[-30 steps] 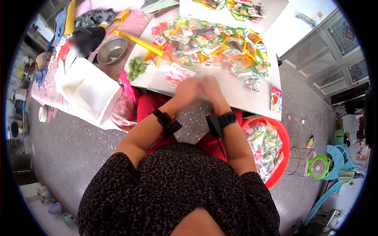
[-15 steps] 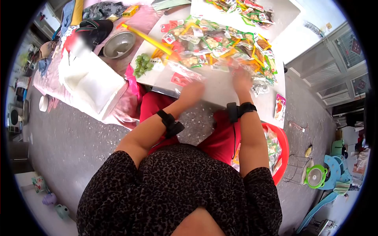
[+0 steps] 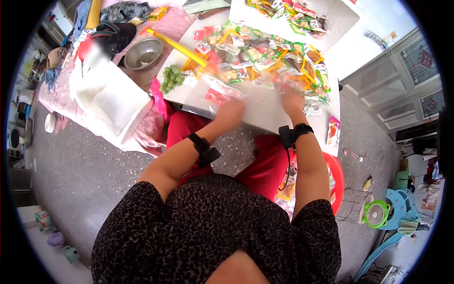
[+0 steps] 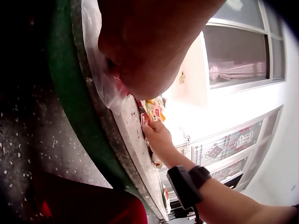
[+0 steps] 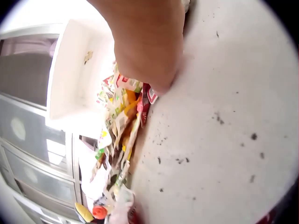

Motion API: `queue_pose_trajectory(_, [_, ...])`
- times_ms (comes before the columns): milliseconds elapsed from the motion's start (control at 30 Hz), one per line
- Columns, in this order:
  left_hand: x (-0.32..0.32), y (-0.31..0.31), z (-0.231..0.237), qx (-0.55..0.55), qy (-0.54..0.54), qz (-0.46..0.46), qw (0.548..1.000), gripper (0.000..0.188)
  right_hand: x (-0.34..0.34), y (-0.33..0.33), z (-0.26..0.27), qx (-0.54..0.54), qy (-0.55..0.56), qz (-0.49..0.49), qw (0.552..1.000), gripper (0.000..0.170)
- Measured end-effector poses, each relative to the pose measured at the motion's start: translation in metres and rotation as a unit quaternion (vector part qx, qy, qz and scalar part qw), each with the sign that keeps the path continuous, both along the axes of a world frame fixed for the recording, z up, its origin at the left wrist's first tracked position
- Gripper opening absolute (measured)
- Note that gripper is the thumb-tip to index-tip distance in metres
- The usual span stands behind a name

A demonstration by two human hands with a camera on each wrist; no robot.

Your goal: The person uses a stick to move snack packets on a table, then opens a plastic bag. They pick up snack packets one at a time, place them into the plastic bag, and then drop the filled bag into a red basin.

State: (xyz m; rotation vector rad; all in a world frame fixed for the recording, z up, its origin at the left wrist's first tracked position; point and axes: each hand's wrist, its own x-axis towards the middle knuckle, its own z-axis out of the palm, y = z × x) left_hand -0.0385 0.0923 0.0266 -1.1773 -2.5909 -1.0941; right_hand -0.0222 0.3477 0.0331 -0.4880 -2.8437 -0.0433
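Note:
In the head view my left hand [image 3: 231,113] grips the near right edge of a clear plastic bag [image 3: 220,92] with a red-and-white print, at the table's front edge. That hand fills the top of the left wrist view, with clear film [image 4: 100,70] below its fingers. My right hand [image 3: 292,100] is at the near side of the packet pile [image 3: 257,52]. Seen from the left wrist, my right hand [image 4: 159,140] pinches a small red packet [image 4: 144,120]. The right wrist view shows the red packet [image 5: 145,105] by the hand [image 5: 149,42], its fingertips mostly hidden.
Green grapes [image 3: 171,79] and a yellow-handled tool [image 3: 177,46] lie left of the pile. A lone packet [image 3: 333,130] lies near the right edge. Below, a red tub [image 3: 336,182] holds packets. A white foam box [image 3: 111,104] and metal bowl [image 3: 143,54] stand left.
My hands were close together at the table's front edge and have come apart. The right moved out to the pile's near right side; the left moved slightly, with the clear bag spread beside it.

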Motion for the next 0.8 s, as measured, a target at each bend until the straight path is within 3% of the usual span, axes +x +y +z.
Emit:
queue_pose_trajectory(100, [0.000,0.000,-0.001,0.009,-0.010,-0.004,1.000,0.015,-0.002,-0.004,0.008,0.001,0.019,0.004,1.000,0.045])
queue_pose_trajectory(200, [0.000,0.000,-0.003,0.021,-0.009,-0.007,1.000,0.014,-0.014,-0.007,0.008,-0.029,-0.065,-0.030,0.997,0.046])
queue_pose_trajectory(400, [0.001,-0.003,-0.010,0.044,0.006,-0.018,0.999,0.014,-0.018,-0.002,0.002,-0.026,-0.132,-0.033,0.990,0.040])
queue_pose_trajectory(600, [0.005,-0.001,-0.001,0.045,0.022,-0.013,0.999,0.016,-0.002,-0.008,0.010,-0.058,-0.061,-0.030,0.996,0.051])
queue_pose_trajectory(733, [0.004,-0.003,0.001,0.012,0.020,-0.032,0.999,0.025,-0.011,-0.026,0.020,-0.052,-0.065,-0.126,0.989,0.060])
queue_pose_trajectory(800, [0.005,-0.003,0.005,0.021,0.011,-0.020,1.000,0.014,-0.014,-0.035,0.016,-0.013,-0.030,-0.159,0.987,0.063])
